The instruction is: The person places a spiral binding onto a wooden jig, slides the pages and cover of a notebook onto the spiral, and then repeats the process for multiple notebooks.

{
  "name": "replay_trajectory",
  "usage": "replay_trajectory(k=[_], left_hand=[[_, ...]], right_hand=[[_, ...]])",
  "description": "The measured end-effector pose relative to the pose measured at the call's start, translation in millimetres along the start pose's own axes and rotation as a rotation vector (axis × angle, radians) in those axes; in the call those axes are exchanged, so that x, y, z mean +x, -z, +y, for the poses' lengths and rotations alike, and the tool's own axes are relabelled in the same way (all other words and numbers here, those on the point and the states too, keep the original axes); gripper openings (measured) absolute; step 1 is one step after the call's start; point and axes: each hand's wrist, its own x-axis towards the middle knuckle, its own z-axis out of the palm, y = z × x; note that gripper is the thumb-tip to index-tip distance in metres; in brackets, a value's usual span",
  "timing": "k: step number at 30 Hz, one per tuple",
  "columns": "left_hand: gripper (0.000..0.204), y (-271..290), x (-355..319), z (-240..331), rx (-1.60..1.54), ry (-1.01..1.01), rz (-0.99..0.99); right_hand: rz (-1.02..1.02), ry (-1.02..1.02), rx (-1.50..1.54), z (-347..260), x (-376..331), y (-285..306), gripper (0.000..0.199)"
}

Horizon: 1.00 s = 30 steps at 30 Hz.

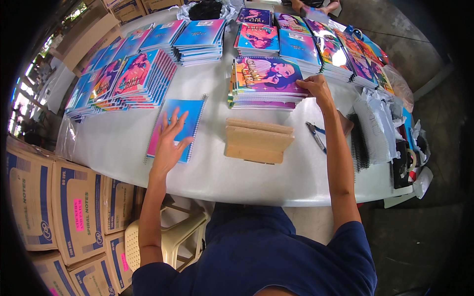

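Observation:
Fingers spread, my left hand [170, 137] rests on a blue and pink spiral notebook [183, 111] lying on the table. My right hand [316, 90] reaches out to a stack of picture covers in front of me and pinches the right edge of the top notebook cover [269, 74], which is purple and orange with a drawn figure. Between my arms, nearer to me, stands a folded brown cardboard piece [259, 144]. Pliers with dark blue handles [316, 135] lie beside my right forearm.
Stacked spiral notebooks [143, 81] fill the table's left side, with more notebook stacks [298, 47] along the back right. Black spiral coils [359, 143] and white wrapping [376, 126] lie at the right. Cardboard boxes [74, 212] and a cream plastic chair [182, 232] stand below left. Another person's hands [316, 9] show at the far edge.

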Motion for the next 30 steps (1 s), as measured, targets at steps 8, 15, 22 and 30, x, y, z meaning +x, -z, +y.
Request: replay_trajectory(k=[8, 15, 22, 30], left_hand=[[0.061, -43.2, 78.6, 61.5, -0.159, -0.047, 0.084], [0.071, -71.7, 136.5, 57.8, -0.434, -0.012, 0.221], [0.039, -25.2, 102.0, 90.8, -0.967, 0.054, -0.182], [0.063, -74.8, 49.2, 62.8, -0.996, 0.050, -0.223]], right_hand=[[0.188, 0.065, -0.461, 0.8, 3.7, 0.5, 0.022], [0.175, 0.334, 0.174, -24.3, -34.1, 8.8, 0.017], [0.126, 0.444, 0.734, -20.5, -168.9, -0.8, 0.017], [-0.064, 0.236, 0.149, 22.7, -190.7, -27.1, 0.044]])
